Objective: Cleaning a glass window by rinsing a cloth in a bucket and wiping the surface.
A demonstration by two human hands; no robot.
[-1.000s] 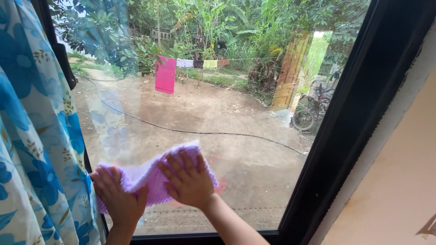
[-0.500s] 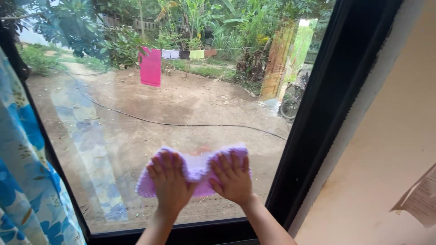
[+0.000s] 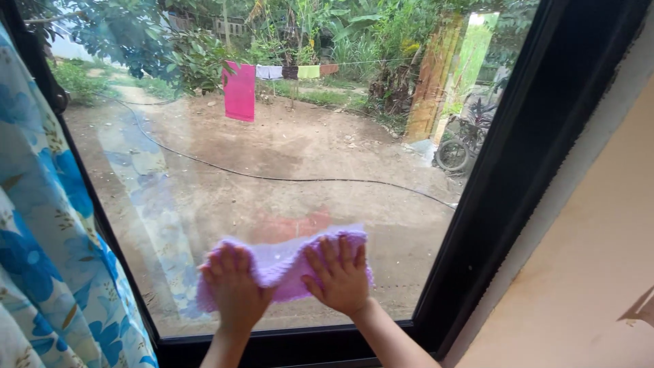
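Note:
A purple cloth (image 3: 286,262) lies flat against the lower part of the window glass (image 3: 286,150). My left hand (image 3: 233,286) presses on the cloth's left half with fingers spread. My right hand (image 3: 338,274) presses on its right half, fingers pointing up. Both palms hold the cloth against the pane, just above the black bottom frame (image 3: 293,344). The cloth bunches slightly between the two hands.
A blue and white floral curtain (image 3: 48,245) hangs at the left. The black window frame (image 3: 524,157) runs up the right side, beside a beige wall (image 3: 593,272). Outside are a dirt yard, a clothesline with a pink cloth (image 3: 239,90) and greenery.
Both hands and the cloth slid right along the glass from beside the curtain, then shifted slightly back left and down. The hands are now a little farther apart.

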